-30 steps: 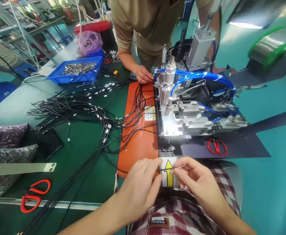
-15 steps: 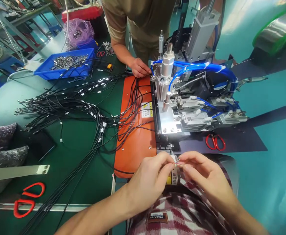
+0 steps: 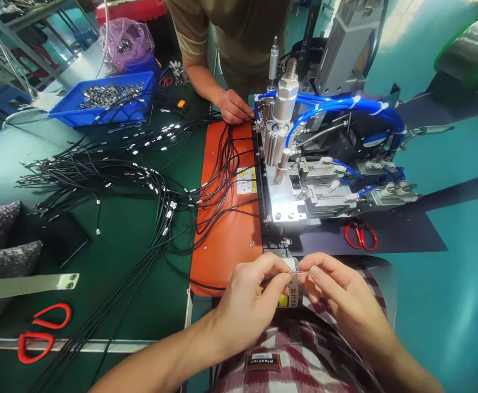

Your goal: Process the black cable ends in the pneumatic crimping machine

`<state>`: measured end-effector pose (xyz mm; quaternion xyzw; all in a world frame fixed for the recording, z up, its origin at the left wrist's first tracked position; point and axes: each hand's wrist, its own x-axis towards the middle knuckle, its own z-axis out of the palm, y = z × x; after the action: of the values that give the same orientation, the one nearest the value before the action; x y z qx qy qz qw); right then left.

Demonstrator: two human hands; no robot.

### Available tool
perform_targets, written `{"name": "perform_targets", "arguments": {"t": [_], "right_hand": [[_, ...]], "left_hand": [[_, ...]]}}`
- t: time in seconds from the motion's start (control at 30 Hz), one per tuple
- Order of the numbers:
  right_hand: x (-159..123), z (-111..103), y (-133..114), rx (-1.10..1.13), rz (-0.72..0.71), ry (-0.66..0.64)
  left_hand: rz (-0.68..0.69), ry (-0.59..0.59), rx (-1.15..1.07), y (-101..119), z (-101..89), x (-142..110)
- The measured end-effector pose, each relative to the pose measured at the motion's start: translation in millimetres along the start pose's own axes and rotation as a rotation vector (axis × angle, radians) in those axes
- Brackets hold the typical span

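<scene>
Thin coloured wires [image 3: 297, 272] stretch between my two hands, just past the near end of the orange machine cover [image 3: 226, 262]. My left hand [image 3: 259, 289] pinches them between thumb and forefinger; a black cable [image 3: 206, 286] runs across the cover toward this hand and passes out of sight behind it. On the other side, my right hand [image 3: 341, 289] has thumb and forefinger closed on the wires' free ends. A label with printed characters [image 3: 292, 295] shows behind the fingertips.
Black cables [image 3: 163, 213] with white tags spread over the green table. A metal machine [image 3: 288, 169] with blue air tubes stands ahead. Another person's hand [image 3: 235, 107] is at its far side. Red-handled scissors [image 3: 360, 236] lie right; red handles [image 3: 42, 333] lie left. A blue tray [image 3: 65, 112] holds metal parts.
The coloured wires now lie straighter between my hands and show more plainly. My right thumb has shifted up along them. The view has tilted slightly.
</scene>
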<state>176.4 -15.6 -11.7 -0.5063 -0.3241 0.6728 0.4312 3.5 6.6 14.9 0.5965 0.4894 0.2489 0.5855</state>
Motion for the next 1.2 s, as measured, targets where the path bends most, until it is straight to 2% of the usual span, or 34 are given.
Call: {"name": "perform_targets", "arguments": {"t": [0.17, 0.37, 0.63, 0.87, 0.97, 1.2], "right_hand": [[2, 4, -1, 0.088, 0.054, -0.026], [-2, 11, -5, 0.115, 0.074, 0.041], [-1, 8, -4, -0.038, 0.03, 0.078], [-2, 20, -6, 0.172, 0.062, 0.043], [-2, 21, -5, 0.175, 0.054, 0.055], [1, 27, -7, 0.232, 0.146, 0.049]], "left_hand": [[-0.027, -0.024, -0.091, 1, -0.8, 0], [-0.055, -0.02, -0.16, 1, 0.0, 1], [0.017, 0.041, -0.035, -1, 2.9, -3], [-0.005, 0.051, -0.156, -2, 5.1, -2], [-0.008, 0.05, -0.168, -2, 5.5, -1], [-0.053, 0.012, -0.337, -5, 5.4, -2]]}}
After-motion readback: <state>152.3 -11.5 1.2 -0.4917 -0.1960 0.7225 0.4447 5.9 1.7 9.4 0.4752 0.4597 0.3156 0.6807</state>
